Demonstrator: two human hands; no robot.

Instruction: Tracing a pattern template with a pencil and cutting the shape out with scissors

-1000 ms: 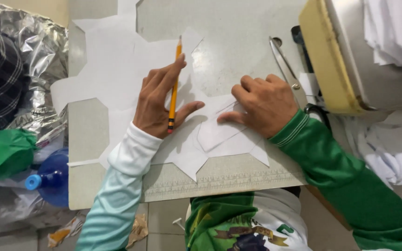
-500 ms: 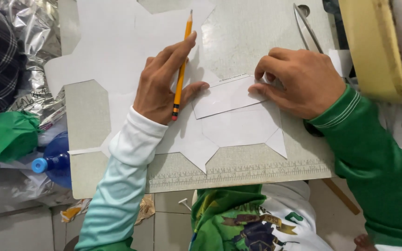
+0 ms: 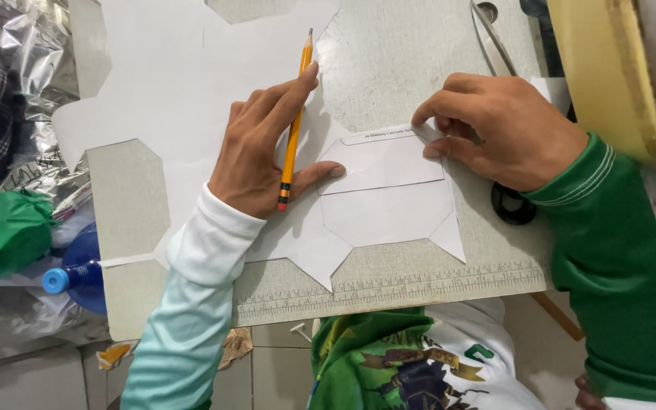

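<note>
The left hand (image 3: 263,156) is lying flat on a big white paper sheet (image 3: 184,83) with its fingers spread out, and a yellow pencil (image 3: 295,121) is tucked between the fingers — its dark tip is pointing toward the person's body. The left thumb is pressing the edge of a small white paper template (image 3: 389,163). The right hand (image 3: 506,129) is pinching the far corner of that same template with its fingertips, holding it down. So the template is sitting between the two hands, on top of a cut-out white paper shape (image 3: 389,220) with pointy corners.

All of it is resting on a grey-green cutting mat (image 3: 419,53) with ruler marks along the near edge.

Well to the left of the left hand, a blue bottle (image 3: 77,277) with a blue cap is lying on its side; I cannot tell what is in it. Beside it is a green cloth (image 3: 5,228), and shiny silver foil (image 3: 32,45) is crumpled beyond that. A thin strip of small dark print is running along the template's top edge, just beside the right fingertips. A small black ring (image 3: 512,205) is lying under the right wrist.
</note>
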